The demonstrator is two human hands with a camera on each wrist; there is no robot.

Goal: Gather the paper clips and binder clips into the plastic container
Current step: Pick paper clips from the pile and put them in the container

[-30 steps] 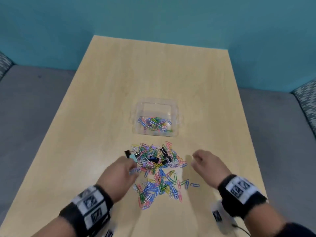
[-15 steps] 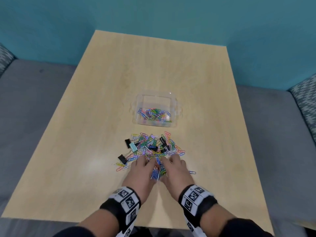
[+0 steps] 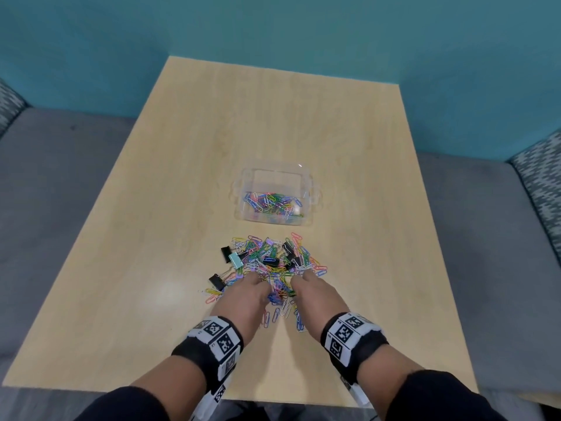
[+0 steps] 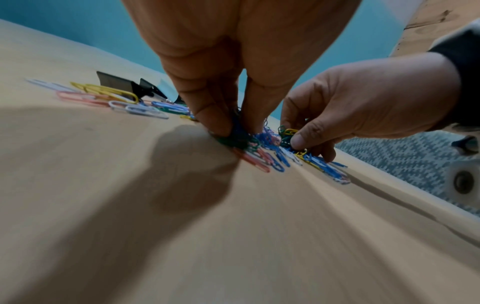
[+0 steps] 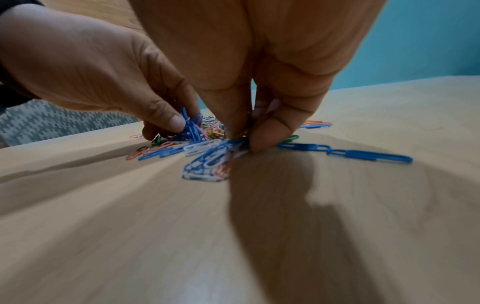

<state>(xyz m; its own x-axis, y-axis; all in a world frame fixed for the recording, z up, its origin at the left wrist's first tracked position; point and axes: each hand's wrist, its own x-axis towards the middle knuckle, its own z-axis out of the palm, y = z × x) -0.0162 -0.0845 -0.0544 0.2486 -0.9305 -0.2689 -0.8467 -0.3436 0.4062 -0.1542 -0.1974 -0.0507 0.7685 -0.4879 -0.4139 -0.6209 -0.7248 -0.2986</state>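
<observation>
A heap of coloured paper clips (image 3: 267,262) mixed with black and mint binder clips (image 3: 235,260) lies on the wooden table just in front of a clear plastic container (image 3: 312,192), which holds several paper clips. My left hand (image 3: 258,287) and right hand (image 3: 299,284) sit side by side at the near edge of the heap. In the left wrist view the left hand (image 4: 231,131) pinches a bunch of paper clips between thumb and fingers. In the right wrist view the right hand (image 5: 241,139) pinches another bunch of paper clips (image 5: 207,160).
The wooden table (image 3: 273,123) stands against a teal wall, with grey upholstered seating on both sides. A black binder clip (image 3: 216,281) and a few loose paper clips lie left of my left hand.
Both hands came together from apart onto the near edge of the heap and closed their fingers on paper clips. Some clips now lie nearer the wrists.
</observation>
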